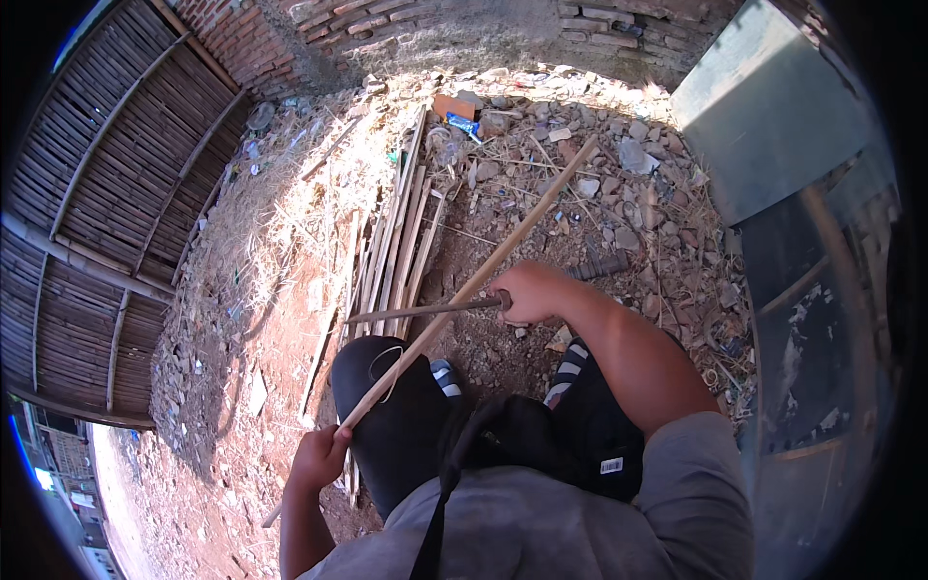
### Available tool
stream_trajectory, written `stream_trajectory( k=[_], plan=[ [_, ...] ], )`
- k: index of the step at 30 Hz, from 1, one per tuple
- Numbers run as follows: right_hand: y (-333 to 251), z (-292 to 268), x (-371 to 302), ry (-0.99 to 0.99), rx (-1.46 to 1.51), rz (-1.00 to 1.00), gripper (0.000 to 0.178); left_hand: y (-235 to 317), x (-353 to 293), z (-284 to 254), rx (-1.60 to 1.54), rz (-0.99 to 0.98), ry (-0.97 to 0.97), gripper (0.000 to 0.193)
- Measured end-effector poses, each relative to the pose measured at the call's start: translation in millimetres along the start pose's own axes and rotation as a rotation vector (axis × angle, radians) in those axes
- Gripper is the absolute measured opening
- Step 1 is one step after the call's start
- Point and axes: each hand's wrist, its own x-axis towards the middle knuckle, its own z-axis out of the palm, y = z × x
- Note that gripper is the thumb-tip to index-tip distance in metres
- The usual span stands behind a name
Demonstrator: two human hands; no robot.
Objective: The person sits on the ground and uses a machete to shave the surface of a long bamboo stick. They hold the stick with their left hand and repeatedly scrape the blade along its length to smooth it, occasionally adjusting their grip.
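Observation:
My left hand (319, 457) is closed around the lower part of a long pale bamboo strip (522, 230), which slants up and away to the right. My right hand (530, 293) grips the handle of a long knife (406, 313) with a narrow dark blade. The blade crosses the strip near its middle, above my right knee's left side, its tip pointing left. A thin curled shaving (389, 377) loops beside the strip over my left knee. On the ground ahead lies a pile of similar strips (387, 251).
Rubble and stones (628, 208) cover the ground ahead and right. A blue wrapper (462, 124) lies beyond the pile. Bamboo slat panelling (106, 145) stands left, a brick wall (387, 29) behind, and a grey-green panel (773, 116) right. My striped sandals (568, 370) are below.

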Motion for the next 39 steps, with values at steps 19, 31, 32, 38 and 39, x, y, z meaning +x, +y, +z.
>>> stream_trajectory(
  k=[19, 31, 32, 38, 39],
  plan=[
    [35.5, -32.9, -10.4, 0.444, 0.190, 0.131, 0.034, -30.6, 3.7, 22.7, -0.049, 0.107, 0.154, 0.034],
    [38.1, -10.2, 4.4, 0.506, -0.061, 0.108, 0.018, 0.8, -19.2, 7.1, -0.003, -0.032, 0.029, 0.048],
    [32.2, -11.0, 4.0, 0.487, -0.091, 0.064, 0.019, 6.1, -22.5, 10.4, 0.109, -0.015, 0.079, 0.048],
    [-1.5, -5.4, -5.3, 0.273, -0.090, -0.090, 0.033, -10.1, -11.5, 20.2, 0.097, 0.031, 0.109, 0.049],
    [15.4, -8.2, -2.3, 0.280, 0.026, -0.050, 0.035, -13.9, -6.6, 19.1, 0.080, 0.049, 0.099, 0.050]
  ],
)
